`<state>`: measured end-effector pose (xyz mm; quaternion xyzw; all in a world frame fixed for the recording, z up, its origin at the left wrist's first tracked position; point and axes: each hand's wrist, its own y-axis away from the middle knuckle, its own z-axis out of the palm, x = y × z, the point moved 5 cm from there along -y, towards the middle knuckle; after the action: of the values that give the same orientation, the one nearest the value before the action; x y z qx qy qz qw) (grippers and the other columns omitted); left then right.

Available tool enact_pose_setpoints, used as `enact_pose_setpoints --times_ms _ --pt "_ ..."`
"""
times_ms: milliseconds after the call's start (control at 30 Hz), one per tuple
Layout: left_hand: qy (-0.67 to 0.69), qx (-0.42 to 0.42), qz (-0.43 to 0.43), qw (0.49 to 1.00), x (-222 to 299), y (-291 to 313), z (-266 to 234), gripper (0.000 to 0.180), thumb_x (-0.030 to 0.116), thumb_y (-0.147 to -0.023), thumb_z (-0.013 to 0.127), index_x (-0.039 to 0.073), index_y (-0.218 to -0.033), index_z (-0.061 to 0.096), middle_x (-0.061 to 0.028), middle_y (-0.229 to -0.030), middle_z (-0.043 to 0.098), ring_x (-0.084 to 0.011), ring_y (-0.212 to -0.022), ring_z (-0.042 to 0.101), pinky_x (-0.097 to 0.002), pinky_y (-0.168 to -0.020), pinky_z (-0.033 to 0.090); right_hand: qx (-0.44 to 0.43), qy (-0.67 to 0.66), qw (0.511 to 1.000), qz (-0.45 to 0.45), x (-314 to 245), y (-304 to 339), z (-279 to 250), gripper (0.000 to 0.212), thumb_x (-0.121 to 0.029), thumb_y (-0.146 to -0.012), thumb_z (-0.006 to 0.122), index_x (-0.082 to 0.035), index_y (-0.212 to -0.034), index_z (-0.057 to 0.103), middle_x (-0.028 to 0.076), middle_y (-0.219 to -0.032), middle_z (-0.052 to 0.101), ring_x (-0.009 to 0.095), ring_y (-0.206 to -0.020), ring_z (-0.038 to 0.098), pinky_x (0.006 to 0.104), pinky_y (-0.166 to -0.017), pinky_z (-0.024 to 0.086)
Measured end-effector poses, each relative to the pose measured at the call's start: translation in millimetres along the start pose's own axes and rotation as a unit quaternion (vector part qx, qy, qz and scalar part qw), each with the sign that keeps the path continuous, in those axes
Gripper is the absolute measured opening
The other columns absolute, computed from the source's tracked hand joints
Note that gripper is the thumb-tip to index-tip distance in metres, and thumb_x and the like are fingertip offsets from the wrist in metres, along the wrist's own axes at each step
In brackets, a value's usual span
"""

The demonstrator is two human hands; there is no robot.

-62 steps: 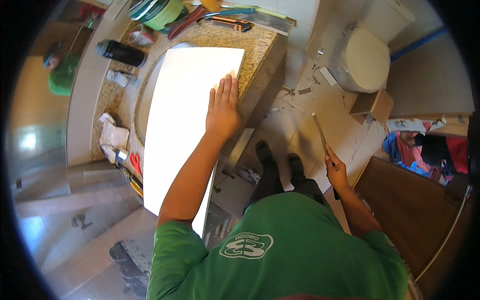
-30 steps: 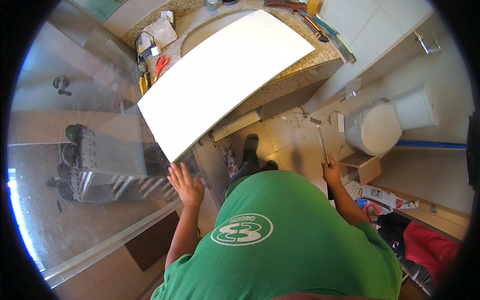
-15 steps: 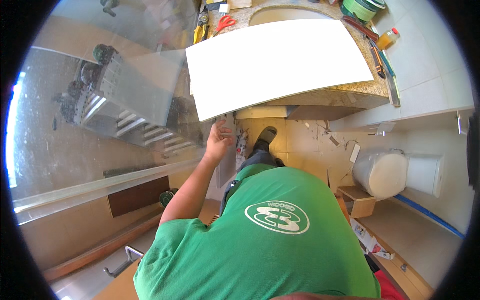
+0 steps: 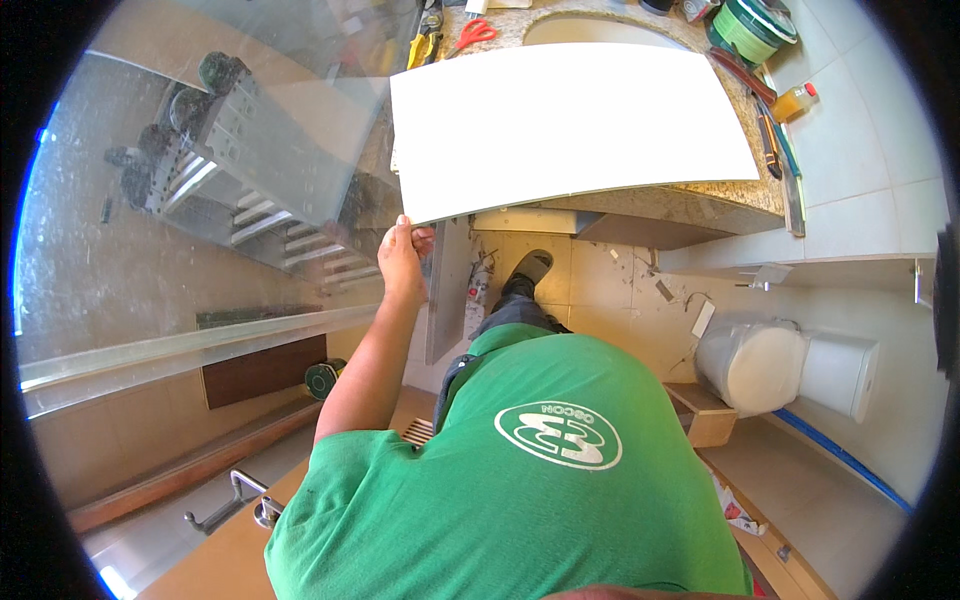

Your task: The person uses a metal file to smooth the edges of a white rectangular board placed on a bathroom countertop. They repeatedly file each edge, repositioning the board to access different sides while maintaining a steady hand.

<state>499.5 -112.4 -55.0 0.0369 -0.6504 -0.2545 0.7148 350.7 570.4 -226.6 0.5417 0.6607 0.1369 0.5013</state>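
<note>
A large white panel lies across the granite counter, its near edge reaching out over the counter's front. My left hand is at the panel's near left corner. The thumb presses on the corner from above and the curled fingers are beneath it, so the hand is closed on it. A grey cabinet door hangs just below that hand. My right hand is out of view.
Red scissors lie beyond the panel, near a sink basin. On the right are a utility knife, a small bottle and a green bucket. Glass stands left; a toilet and drawer stand right.
My left hand has risen from below the panel's edge and closed on its near left corner. The whole view has shifted slightly.
</note>
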Motion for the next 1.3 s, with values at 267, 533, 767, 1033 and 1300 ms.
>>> enact_pose_setpoints --times_ms 267,533,767,1033,1300 --pt "-0.031 0.009 0.035 0.999 5.7 -4.0 -4.3 0.026 0.025 -0.104 0.057 0.002 -0.099 0.068 -0.0070 -0.085 0.071 -0.0161 -0.075 0.066 -0.0307 -0.073 0.051 -0.007 0.010 1.000 0.010 6.1 1.6 0.3 0.022 -0.018 -0.089 0.071 0.004 -0.094 0.069 0.018 -0.072 0.068 0.031 -0.060 0.067 0.0438 -0.055 0.052" --pt "-0.068 0.038 0.047 0.996 25.0 -27.6 -2.0 0.026 0.026 -0.098 0.063 0.001 -0.102 0.070 -0.0053 -0.092 0.070 -0.0134 -0.074 0.058 -0.0311 -0.071 0.048 -0.012 0.013 1.000 0.012 8.6 0.2 1.8 0.022 -0.018 -0.088 0.072 0.002 -0.093 0.069 0.019 -0.071 0.067 0.032 -0.060 0.067 0.0450 -0.055 0.053" --pt "-0.030 0.068 0.049 0.996 34.7 -49.7 15.0 0.031 0.031 -0.100 0.065 0.001 -0.098 0.072 -0.0014 -0.088 0.069 -0.0103 -0.078 0.059 -0.0259 -0.072 0.044 -0.012 0.015 1.000 0.010 10.8 -2.9 2.0 0.022 -0.019 -0.086 0.073 0.001 -0.092 0.068 0.019 -0.070 0.066 0.032 -0.060 0.067 0.0461 -0.055 0.053" --pt "-0.080 -0.024 0.036 0.996 -22.6 -10.7 -7.4 0.060 0.052 -0.108 0.046 -0.001 -0.098 0.070 -0.0074 -0.076 0.068 -0.0163 -0.068 0.059 -0.0311 -0.064 0.044 -0.010 0.024 1.000 -0.015 11.3 -11.5 3.1 0.022 -0.020 -0.085 0.074 0.000 -0.092 0.068 0.020 -0.069 0.066 0.033 -0.060 0.067 0.0473 -0.056 0.053" --pt "-0.484 -0.163 0.034 0.859 -91.5 24.7 -13.3 0.059 0.048 -0.100 0.065 0.003 -0.062 0.066 -0.0072 -0.049 0.055 -0.0206 -0.050 0.061 -0.0373 -0.054 0.051 0.053 0.020 0.998 -0.030 8.9 -8.6 6.0 0.023 -0.021 -0.084 0.075 -0.001 -0.091 0.068 0.021 -0.068 0.065 0.034 -0.060 0.067 0.0485 -0.056 0.054"
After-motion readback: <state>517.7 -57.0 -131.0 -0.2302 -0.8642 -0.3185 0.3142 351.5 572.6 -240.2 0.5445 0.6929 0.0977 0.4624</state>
